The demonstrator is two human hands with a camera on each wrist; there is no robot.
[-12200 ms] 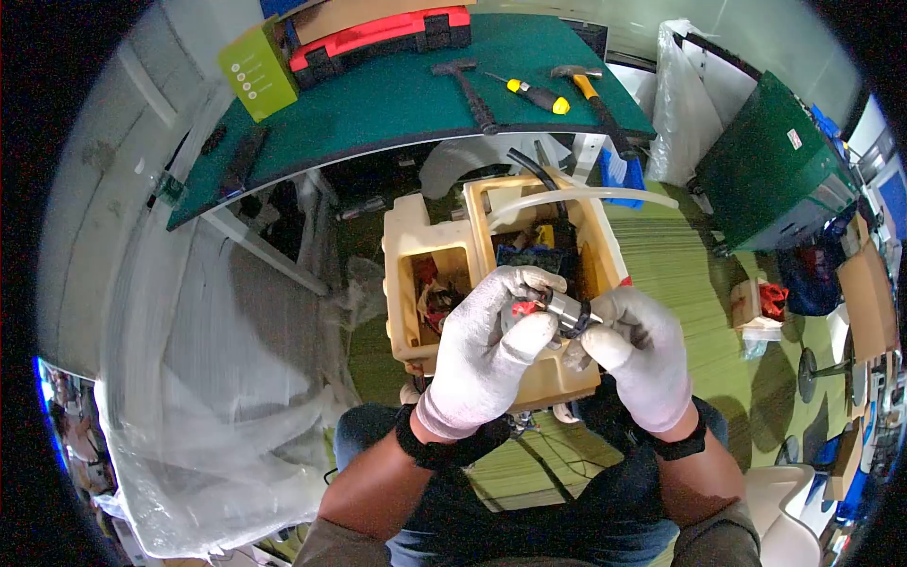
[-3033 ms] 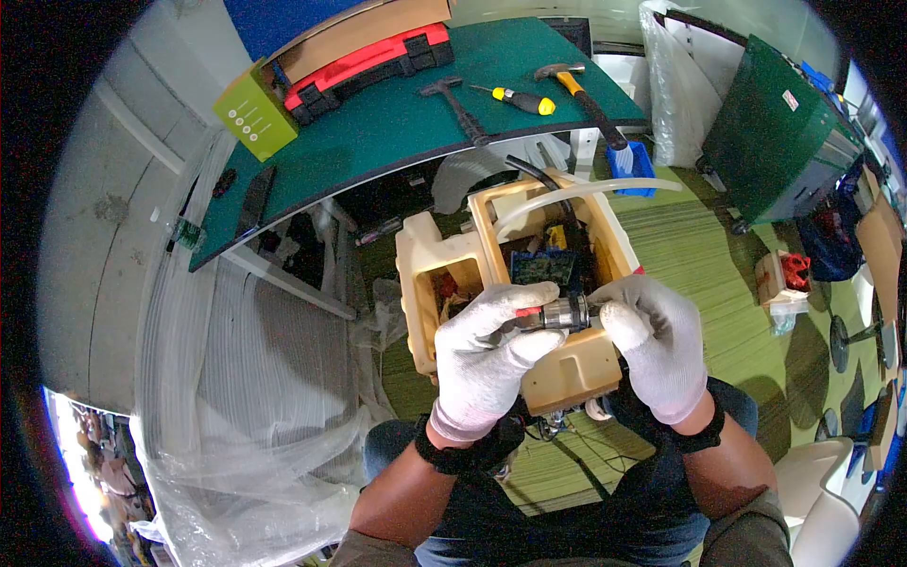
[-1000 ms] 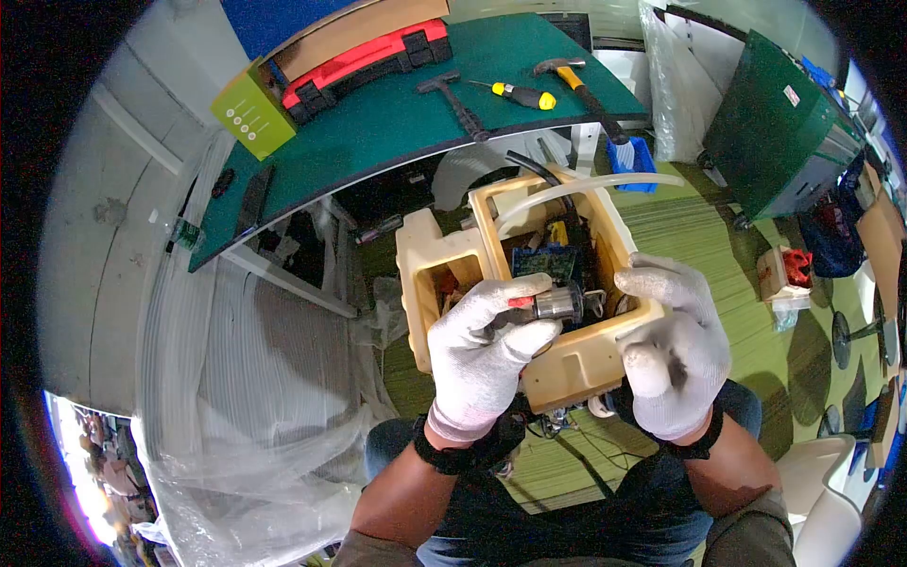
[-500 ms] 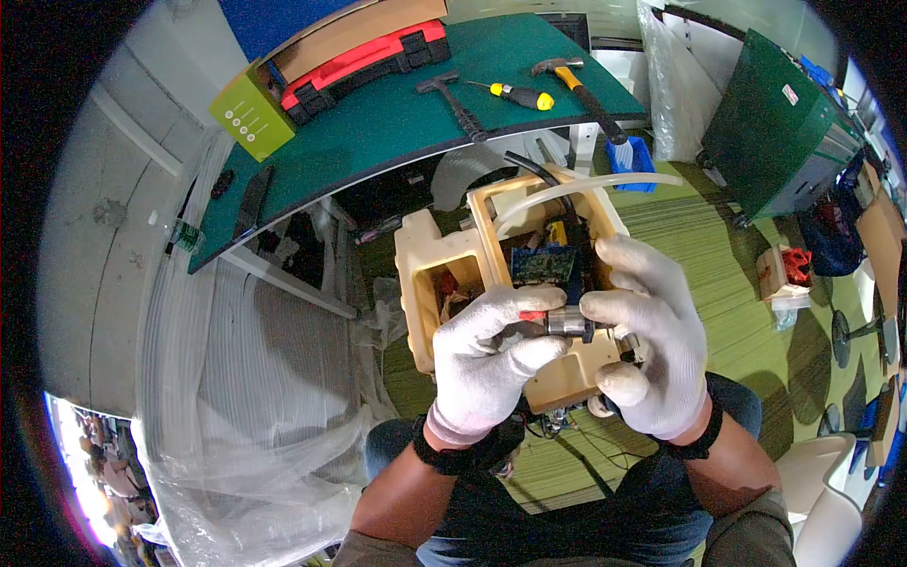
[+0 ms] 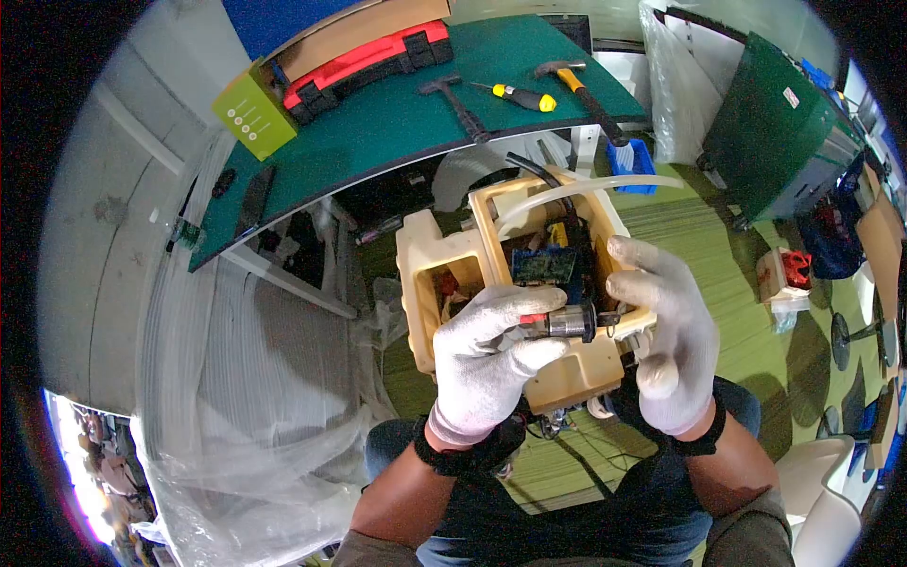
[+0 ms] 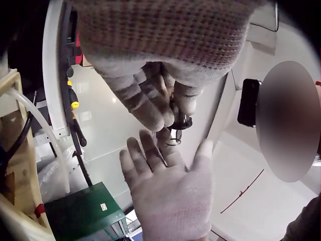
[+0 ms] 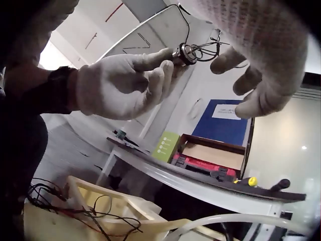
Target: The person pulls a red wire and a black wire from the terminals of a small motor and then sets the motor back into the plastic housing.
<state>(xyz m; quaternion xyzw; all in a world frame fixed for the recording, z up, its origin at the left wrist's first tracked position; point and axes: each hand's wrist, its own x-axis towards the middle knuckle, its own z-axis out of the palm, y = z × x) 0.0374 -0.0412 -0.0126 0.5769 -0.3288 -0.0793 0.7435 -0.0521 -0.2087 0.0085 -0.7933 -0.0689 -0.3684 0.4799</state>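
A silver metal key switch (image 5: pixel 569 322) with a black collar lies sideways between my hands, a red part showing at its left end. My gloved left hand (image 5: pixel 482 354) pinches it between thumb and fingers. A key (image 5: pixel 607 319) sticks out of the collar end, with a ring seen on it in the left wrist view. Thin dark wire-like loops (image 7: pixel 203 51) hang at that end in the right wrist view. My gloved right hand (image 5: pixel 678 340) is just right of the key, its fingers spread and slightly bent, gripping nothing.
Below my hands stands a cream plastic housing (image 5: pixel 557 383) with a circuit board (image 5: pixel 545 266), a black hose and a pale tube (image 5: pixel 605 184). On the green bench (image 5: pixel 378 132) lie hammers, a yellow-black screwdriver (image 5: pixel 524 97) and a red-black toolbox (image 5: pixel 368 71). A green cabinet (image 5: pixel 779 132) stands right.
Earlier my right fingers were at the key end of the switch; then they drew off, came close again, and are now spread apart from it. My left hand keeps its pinch.
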